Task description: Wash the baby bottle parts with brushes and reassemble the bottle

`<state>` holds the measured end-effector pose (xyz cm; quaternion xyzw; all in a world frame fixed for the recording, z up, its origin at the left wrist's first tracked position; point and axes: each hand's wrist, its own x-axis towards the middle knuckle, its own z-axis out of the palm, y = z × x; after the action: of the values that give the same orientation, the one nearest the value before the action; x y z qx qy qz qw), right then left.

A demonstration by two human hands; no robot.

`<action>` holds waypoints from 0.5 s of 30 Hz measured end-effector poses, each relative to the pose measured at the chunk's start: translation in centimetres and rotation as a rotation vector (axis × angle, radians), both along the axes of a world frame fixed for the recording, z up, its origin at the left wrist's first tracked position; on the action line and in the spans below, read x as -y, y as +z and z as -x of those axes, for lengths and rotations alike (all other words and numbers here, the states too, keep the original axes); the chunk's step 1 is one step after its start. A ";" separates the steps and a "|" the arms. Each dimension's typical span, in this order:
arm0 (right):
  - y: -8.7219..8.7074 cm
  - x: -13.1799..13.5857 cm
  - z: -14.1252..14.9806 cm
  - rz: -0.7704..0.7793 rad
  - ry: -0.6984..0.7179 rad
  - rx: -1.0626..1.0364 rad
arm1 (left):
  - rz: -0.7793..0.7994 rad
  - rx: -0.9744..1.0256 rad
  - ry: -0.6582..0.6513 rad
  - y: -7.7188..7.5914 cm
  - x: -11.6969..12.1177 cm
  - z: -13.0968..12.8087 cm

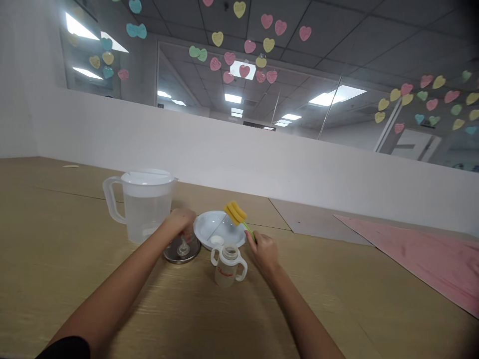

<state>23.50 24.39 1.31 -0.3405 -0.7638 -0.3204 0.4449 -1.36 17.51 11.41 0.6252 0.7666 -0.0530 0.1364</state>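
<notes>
My right hand [265,250] is wrapped round the green handle of a sponge bottle brush [235,213]. The brush's yellow head points up over a white bowl [202,234], which has a small white round piece [216,241] in it. In front of the bowl stands an open baby bottle [225,271] with two white handles and red lettering. My left hand [182,222] hangs over a round metal tray [172,257], its fingers blurred and partly hidden. Below it on the tray sits a clear bottle nipple [183,248].
A large lidded plastic pitcher [145,212] with clear liquid stands left of my left hand. A pink sheet [422,254] lies on the wooden table [179,319] at the right. Behind runs a low white wall [224,154] below glass with heart-shaped notes.
</notes>
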 end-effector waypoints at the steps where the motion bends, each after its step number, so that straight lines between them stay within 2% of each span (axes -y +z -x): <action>1: 0.0 0.0 0.0 0.004 0.003 -0.002 | -0.068 -0.057 -0.038 0.3 0.1 -0.2; 4: 0.0 0.0 -0.1 0.023 0.007 0.010 | -0.279 -0.169 -0.168 0.9 0.2 -0.9; 7: 0.2 0.2 -0.2 0.034 -0.003 0.005 | -0.360 -0.116 -0.284 0.3 -0.1 -2.0; 11: 0.4 0.4 -0.3 0.034 -0.007 0.007 | -0.351 0.029 -0.425 -1.8 -1.0 -3.4; 15: 0.4 0.3 -0.3 0.040 -0.009 0.016 | -0.288 0.191 -0.489 -3.7 -1.8 -4.0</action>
<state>23.76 24.05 1.67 -0.3502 -0.7722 -0.3095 0.4305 2.64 19.27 7.73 0.8065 0.5765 0.0841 0.1007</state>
